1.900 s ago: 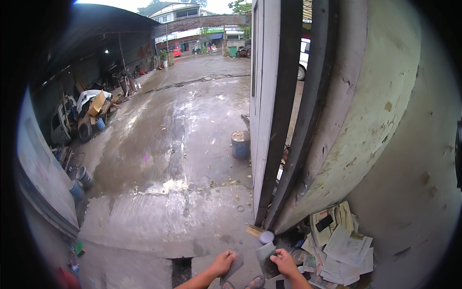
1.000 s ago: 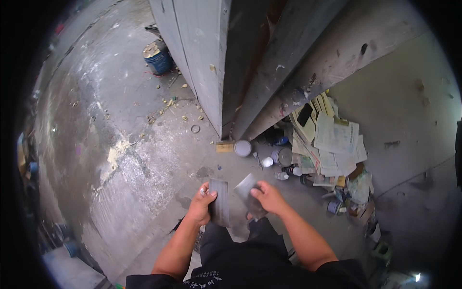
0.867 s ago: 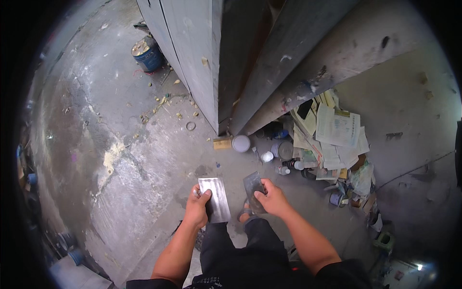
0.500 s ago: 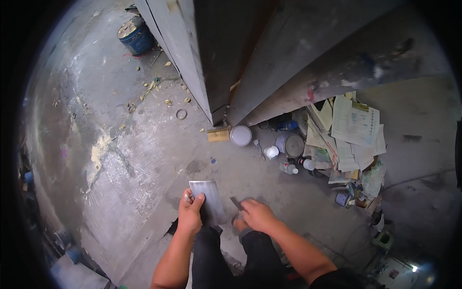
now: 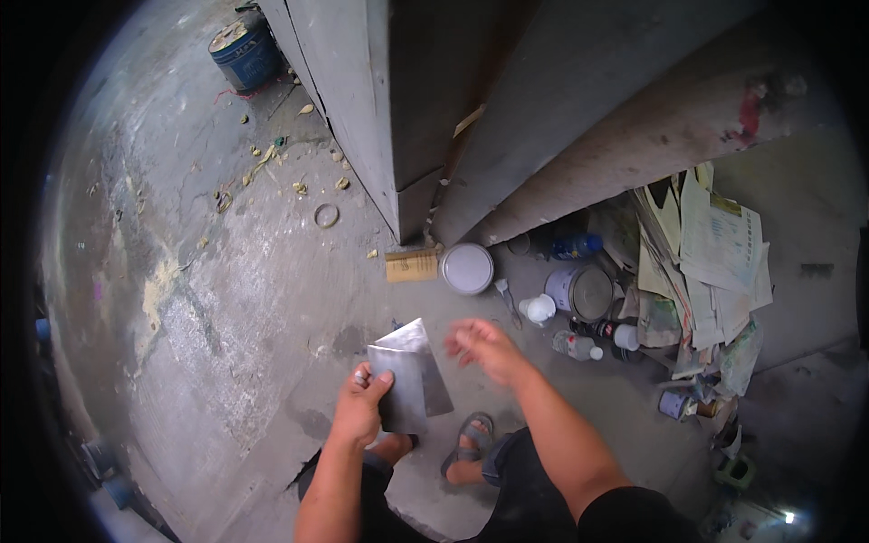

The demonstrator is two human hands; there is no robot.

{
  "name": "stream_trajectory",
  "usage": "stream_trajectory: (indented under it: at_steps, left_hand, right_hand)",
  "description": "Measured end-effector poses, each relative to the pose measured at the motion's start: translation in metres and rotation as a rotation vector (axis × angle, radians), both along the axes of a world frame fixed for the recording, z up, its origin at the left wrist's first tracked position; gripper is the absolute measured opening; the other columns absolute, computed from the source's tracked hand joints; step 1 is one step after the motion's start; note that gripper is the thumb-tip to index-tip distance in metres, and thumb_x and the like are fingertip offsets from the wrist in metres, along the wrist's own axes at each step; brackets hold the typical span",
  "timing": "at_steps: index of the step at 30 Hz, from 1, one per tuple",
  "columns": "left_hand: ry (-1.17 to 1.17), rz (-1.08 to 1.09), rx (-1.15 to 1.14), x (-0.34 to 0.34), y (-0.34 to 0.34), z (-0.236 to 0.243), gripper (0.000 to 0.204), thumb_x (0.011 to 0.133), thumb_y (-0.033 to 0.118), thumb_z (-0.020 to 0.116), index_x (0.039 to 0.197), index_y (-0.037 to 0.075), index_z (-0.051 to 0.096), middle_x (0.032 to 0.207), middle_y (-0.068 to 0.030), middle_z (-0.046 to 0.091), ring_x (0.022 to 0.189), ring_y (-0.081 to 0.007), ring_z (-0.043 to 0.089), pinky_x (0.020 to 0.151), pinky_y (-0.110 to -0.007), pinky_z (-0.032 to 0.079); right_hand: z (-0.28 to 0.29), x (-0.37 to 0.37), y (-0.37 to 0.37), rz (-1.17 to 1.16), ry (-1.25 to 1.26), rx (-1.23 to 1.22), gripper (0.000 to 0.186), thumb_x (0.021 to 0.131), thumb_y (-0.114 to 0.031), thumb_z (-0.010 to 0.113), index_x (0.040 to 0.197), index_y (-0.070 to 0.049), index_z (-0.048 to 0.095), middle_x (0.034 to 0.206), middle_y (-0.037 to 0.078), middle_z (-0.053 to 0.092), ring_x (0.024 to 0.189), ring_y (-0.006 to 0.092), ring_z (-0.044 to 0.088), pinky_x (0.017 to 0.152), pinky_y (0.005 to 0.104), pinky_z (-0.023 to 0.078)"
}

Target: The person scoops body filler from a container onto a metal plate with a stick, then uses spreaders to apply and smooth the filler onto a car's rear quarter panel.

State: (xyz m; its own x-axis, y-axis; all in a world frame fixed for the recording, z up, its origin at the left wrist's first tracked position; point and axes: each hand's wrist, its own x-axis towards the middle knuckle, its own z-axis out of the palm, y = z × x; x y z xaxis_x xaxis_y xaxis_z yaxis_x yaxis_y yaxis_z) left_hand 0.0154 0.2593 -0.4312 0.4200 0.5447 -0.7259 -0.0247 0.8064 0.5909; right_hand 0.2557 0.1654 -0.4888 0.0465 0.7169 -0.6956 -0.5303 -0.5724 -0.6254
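From the left hand [image 5: 358,404], two fanned metal sheets [image 5: 403,389] point lengthwise forward.

A blue drum [image 5: 249,65] stands at upper left; loose papers [image 5: 720,242] lie heaped at right, a clear bottle [image 5: 574,345] nearby

The right of the hands [image 5: 487,350] is blurred, and the front plate [image 5: 399,391] partly hides the rear plate [image 5: 432,373].
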Motion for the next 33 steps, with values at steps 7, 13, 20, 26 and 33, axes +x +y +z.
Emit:
stream_trajectory:
  at_steps: [7,13,20,26,33]
  left_hand:
    - [0.141,-0.066,0.305,-0.033,0.037,-0.026,0.013,0.092,0.007,0.062,0.102,0.002,0.056,0.093,-0.0014,0.059,0.086,-0.0087,0.052,0.082,-0.025,0.042]
    - [0.148,0.003,0.453,-0.043,0.039,-0.004,0.016,0.092,0.008,0.062,0.104,0.001,0.056,0.093,-0.0020,0.060,0.086,-0.0086,0.052,0.081,-0.025,0.043]
    - [0.171,0.039,0.471,-0.057,0.030,-0.004,0.014,0.092,0.008,0.062,0.101,0.001,0.056,0.090,-0.0004,0.058,0.083,-0.0077,0.051,0.078,-0.024,0.042]
    - [0.196,0.000,0.502,-0.053,0.027,-0.005,0.013,0.092,0.009,0.061,0.102,0.002,0.055,0.090,-0.0008,0.058,0.082,-0.0076,0.050,0.077,-0.024,0.042]
    - [0.203,0.007,0.492,-0.042,0.034,0.001,0.017,0.093,0.010,0.061,0.105,-0.001,0.055,0.096,-0.0038,0.061,0.087,-0.0095,0.054,0.082,-0.026,0.044]
  right_hand:
    - [-0.156,0.074,0.052,0.354,-1.280,-0.287,0.094,0.073,-0.040,0.079,0.146,-0.006,0.031,0.149,0.020,0.031,0.137,0.0342,0.032,0.107,0.0479,0.036]
    - [-0.164,0.054,0.089,0.523,-1.318,-0.431,0.112,0.068,-0.048,0.081,0.153,-0.016,0.015,0.159,0.016,0.007,0.147,0.0355,0.005,0.108,0.0645,0.025]
    - [-0.156,0.053,0.085,0.647,-1.407,-0.452,0.117,0.067,-0.052,0.080,0.154,-0.017,0.010,0.158,0.018,0.008,0.147,0.0383,0.005,0.107,0.0655,0.027]
    - [-0.169,0.046,0.092,0.626,-1.389,-0.492,0.116,0.067,-0.050,0.081,0.154,-0.016,0.012,0.157,0.023,0.008,0.145,0.0401,0.010,0.104,0.0661,0.031]
    - [-0.157,0.045,0.051,1.150,-1.434,-0.269,0.117,0.068,-0.051,0.081,0.154,-0.018,0.010,0.158,0.020,0.005,0.146,0.0415,0.007,0.105,0.0651,0.031]
